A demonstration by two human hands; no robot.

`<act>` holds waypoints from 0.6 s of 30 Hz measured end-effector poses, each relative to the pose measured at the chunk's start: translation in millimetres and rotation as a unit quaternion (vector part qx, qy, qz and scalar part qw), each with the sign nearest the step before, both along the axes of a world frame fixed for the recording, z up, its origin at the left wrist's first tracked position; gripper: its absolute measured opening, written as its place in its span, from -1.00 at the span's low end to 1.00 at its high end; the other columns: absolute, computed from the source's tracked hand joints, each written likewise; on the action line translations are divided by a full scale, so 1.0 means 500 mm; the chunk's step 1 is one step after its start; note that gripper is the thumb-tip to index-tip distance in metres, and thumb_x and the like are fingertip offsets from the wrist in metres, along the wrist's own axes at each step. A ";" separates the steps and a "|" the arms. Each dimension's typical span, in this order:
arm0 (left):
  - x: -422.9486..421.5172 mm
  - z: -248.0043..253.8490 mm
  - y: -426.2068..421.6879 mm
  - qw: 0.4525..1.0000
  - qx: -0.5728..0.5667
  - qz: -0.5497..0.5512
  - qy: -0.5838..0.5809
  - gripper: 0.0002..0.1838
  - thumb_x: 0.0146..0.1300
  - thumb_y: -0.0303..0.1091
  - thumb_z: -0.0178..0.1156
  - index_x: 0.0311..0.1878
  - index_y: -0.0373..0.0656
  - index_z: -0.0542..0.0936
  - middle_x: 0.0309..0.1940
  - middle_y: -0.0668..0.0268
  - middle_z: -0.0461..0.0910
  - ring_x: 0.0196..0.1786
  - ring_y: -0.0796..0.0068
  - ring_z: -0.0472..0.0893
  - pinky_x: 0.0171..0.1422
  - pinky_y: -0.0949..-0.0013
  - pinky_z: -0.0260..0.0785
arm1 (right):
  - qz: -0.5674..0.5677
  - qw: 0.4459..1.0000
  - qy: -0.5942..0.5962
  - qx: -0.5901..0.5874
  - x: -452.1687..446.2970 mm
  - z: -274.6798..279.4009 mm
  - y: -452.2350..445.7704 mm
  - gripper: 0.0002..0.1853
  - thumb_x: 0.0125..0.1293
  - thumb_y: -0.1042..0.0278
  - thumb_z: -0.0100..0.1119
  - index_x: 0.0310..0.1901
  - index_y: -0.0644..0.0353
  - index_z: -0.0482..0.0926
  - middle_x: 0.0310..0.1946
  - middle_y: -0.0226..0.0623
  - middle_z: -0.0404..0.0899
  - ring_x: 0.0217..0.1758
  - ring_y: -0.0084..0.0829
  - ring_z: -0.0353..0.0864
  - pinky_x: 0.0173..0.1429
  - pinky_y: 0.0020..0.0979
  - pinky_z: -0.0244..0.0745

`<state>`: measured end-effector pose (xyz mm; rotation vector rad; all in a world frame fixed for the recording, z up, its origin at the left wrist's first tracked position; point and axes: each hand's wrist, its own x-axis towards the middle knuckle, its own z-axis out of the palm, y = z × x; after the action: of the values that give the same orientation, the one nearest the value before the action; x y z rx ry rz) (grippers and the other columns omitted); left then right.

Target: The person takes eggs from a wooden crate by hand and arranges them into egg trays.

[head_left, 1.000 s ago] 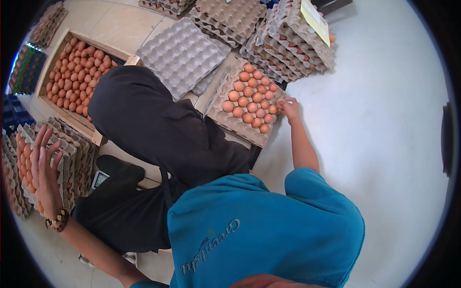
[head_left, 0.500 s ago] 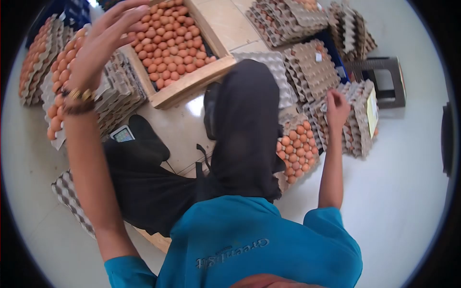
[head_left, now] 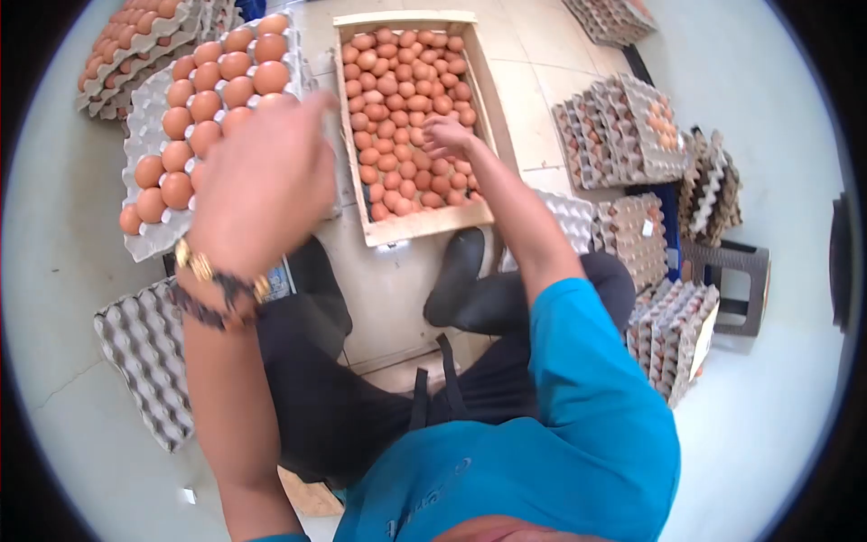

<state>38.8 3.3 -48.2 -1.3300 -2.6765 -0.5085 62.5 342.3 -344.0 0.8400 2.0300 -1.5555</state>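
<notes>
Right hand: The person's bare right hand (head_left: 447,137) is over the loose, round brown eggs (head_left: 386,84), near the right side of their box. Its fingers look a bit curled, but I can't tell if they pinch an egg.

Left hand: The bare left hand (head_left: 271,176), wearing a gold and dark bracelet (head_left: 221,294), is blurry. Its back hides its fingers, so I can't tell if they are spread, pressed together or pinching something. It covers part of the egg tray from view.

Wooden box: The long, pale wooden box (head_left: 390,233) sits in front of the black boots (head_left: 452,280). That spot seems handy, since an arm can get there. Its walls likely stop the loose eggs from rolling away.

Egg tray: The grey, bumpy paper tray (head_left: 144,122) is left of the box. Tan-brown eggs (head_left: 237,63) sit in its cups, which probably keep them from knocking together.

Tray piles: Bumpy grey-brown paper trays (head_left: 623,135) are stacked on the right, well apart from the box, maybe to save room.
</notes>
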 end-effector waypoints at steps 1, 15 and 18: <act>0.016 0.009 -0.002 0.992 -0.058 0.033 -0.104 -0.67 0.23 -0.45 0.13 0.08 -0.15 0.54 -0.13 0.09 0.63 -0.09 0.03 0.61 -0.05 0.08 0.46 | -0.205 0.958 0.083 -0.182 -0.042 -0.079 -0.012 -0.43 0.32 0.23 0.10 0.33 0.20 0.28 0.21 -0.03 0.42 0.14 -0.01 0.55 0.11 -0.11 0.60; 0.031 0.023 0.010 0.972 -0.157 0.057 -0.166 -0.52 0.21 -0.23 0.26 0.19 -0.13 0.48 -0.12 0.22 0.52 -0.08 0.23 0.56 -0.04 0.17 0.40 | -0.591 0.763 0.171 -0.199 -0.252 -0.201 -0.017 -0.54 0.21 0.01 0.03 0.09 0.02 0.34 0.18 -0.15 0.33 0.27 -0.01 0.34 0.38 0.11 0.23; 0.035 0.028 0.016 0.966 -0.166 0.052 -0.190 -0.51 0.21 -0.18 0.27 0.19 -0.13 0.49 -0.10 0.23 0.52 -0.07 0.25 0.55 -0.02 0.19 0.39 | -0.546 0.817 0.160 -0.094 -0.275 -0.188 -0.020 -0.53 0.20 0.01 0.05 0.10 0.01 0.34 0.18 -0.14 0.32 0.26 -0.01 0.35 0.37 0.10 0.25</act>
<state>56.2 11.2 -34.3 -1.2628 -3.2456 -0.3417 -74.8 332.1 -438.1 1.9725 1.5271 -2.5599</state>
